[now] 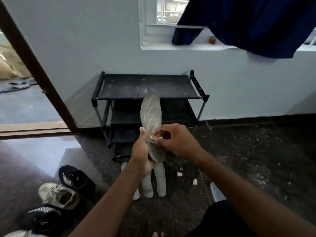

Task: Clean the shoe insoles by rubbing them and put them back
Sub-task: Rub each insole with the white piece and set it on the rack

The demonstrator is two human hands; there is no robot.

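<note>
Held insole: grey, upright, toe end up, pale zigzag mark on the face toward the camera; it stands in front of the shoe rack.
Left hand: wrapped around the heel end of the held insole, thumb lying up along its left edge.
Right hand: fingers curled and pinched on a small pale rubbing piece, which is pressed against the right edge of the held insole near its middle. What the piece is made of cannot be told.
Loose insoles: pale grey, lying side by side on the floor in front of the shoe rack, directly below the held insole. At least three show; the left forearm covers part of them.
Shoes: a black shoe, a cream shoe and a black striped shoe lie on the floor to the left of the shoe rack, nearer the camera.
Small white bits: scattered on the floor just right of the loose insoles.
Shoe rack: black, several tiers, standing against the wall; top tier dusty.
Blue cloth: hanging over the window sill above and right of the shoe rack.
</note>
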